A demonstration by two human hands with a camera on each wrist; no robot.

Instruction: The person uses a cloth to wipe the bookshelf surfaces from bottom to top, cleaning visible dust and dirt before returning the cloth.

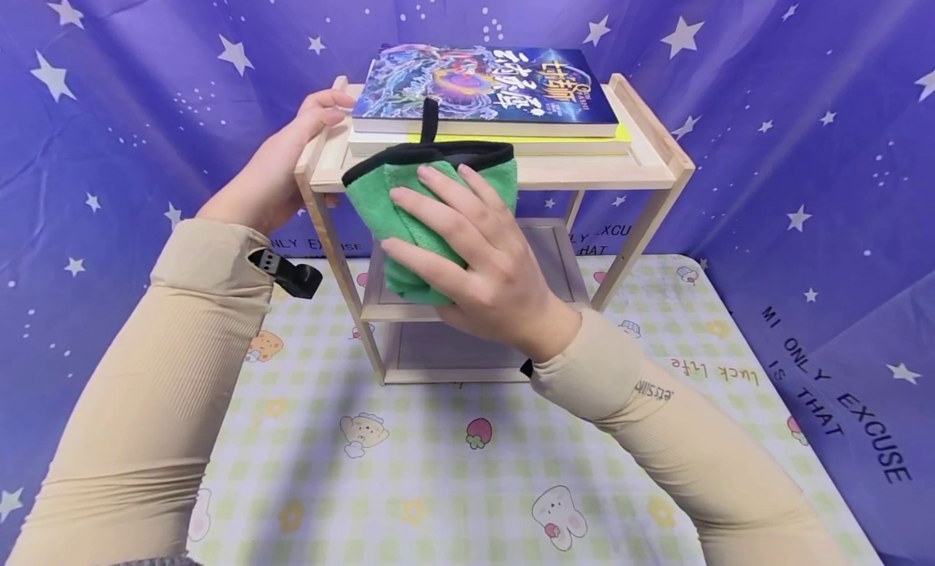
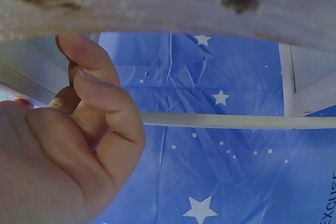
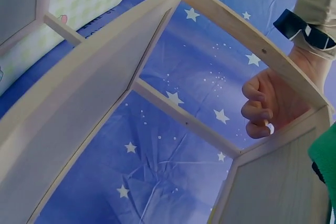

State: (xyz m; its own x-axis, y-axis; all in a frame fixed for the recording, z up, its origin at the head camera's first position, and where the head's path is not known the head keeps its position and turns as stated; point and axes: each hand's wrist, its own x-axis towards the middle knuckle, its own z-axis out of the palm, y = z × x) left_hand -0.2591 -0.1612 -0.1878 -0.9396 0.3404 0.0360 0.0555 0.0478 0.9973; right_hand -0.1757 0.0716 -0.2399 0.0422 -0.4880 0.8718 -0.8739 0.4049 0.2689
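Note:
A small wooden shelf rack (image 1: 584,176) stands upright on the table. My left hand (image 1: 285,168) grips the upper left side of the rack, thumb side above the top board. In the right wrist view the fingers of the left hand (image 3: 273,103) curl below the side rail; the left wrist view shows the hand (image 2: 79,145) at close range. My right hand (image 1: 482,265) holds a folded green cloth (image 1: 380,196) with black trim and a black loop at the front edge of the top board. The right thumb is hidden.
Two stacked books lie on the top board: a blue illustrated one (image 1: 467,83) above a yellow-and-white one (image 1: 570,146). Lower boards (image 1: 453,351) sit beneath. A checked tablecloth (image 1: 438,485) covers the table. Purple star-patterned curtains (image 1: 146,103) surround it.

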